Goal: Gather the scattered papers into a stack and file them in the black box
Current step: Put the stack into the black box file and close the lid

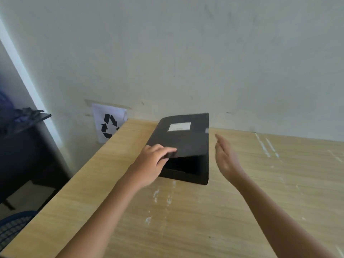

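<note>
At frame centre, the left hand (151, 162) fingers pinch the black box (186, 169) lid (183, 138), holding it part-raised off the counter (186, 220); right hand (226, 159) fingers spread wide beside it.

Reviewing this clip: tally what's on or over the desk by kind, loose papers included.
Black box, lid partly raised: 1
Hands: 2, left hand gripping the lid edge, right hand open beside the box
Loose papers on the desk: 0 visible
Total: 3

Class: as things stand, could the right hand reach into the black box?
Probably not yet. The right hand hovers open beside the black box, but the lid, pinched by the left hand, is only partly raised, leaving a narrow gap.
</note>
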`<state>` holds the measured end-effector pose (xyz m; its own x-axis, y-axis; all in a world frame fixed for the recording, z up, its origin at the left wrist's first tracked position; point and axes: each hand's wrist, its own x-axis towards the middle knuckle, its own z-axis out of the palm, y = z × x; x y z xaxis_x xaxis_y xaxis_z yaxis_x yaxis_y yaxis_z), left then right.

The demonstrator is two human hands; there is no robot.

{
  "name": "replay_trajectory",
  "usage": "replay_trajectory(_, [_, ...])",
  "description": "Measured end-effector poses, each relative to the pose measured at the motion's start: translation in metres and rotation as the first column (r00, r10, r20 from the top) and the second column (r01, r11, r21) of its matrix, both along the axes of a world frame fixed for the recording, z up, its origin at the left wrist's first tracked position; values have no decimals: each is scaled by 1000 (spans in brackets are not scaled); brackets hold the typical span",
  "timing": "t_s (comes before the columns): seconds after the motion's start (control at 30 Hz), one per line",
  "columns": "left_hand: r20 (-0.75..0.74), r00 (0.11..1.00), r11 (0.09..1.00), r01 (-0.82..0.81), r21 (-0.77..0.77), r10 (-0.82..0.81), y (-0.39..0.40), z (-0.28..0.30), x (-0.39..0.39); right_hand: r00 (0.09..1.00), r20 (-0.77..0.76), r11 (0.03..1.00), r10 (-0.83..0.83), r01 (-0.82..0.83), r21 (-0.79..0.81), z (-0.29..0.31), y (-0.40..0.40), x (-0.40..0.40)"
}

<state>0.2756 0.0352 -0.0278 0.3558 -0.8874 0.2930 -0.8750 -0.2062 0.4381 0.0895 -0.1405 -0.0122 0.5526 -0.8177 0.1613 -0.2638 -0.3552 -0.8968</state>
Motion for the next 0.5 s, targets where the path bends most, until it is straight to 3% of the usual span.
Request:
replay_trajectory(0.07, [63,998,999,5,46,-8,-3,-3,-6,979,-176,991,99,-113,-73,0,0,3])
replay_trajectory(0.2, [152,988,990,-16,139,-6,-1,-6,-10,900,-428,942,76,-206,-264,-18,-10,-5])
replay_trajectory(0.37, [264,964,974,-41,224,-20,0,-5,-13,821,-554,894,139,-345,-287,-19,-10,-9])
replay_trajectory(0.5, [261,964,955,-125,268,53,9,-7,-10,844,-524,892,112,-319,-322,-23,-8,-8])
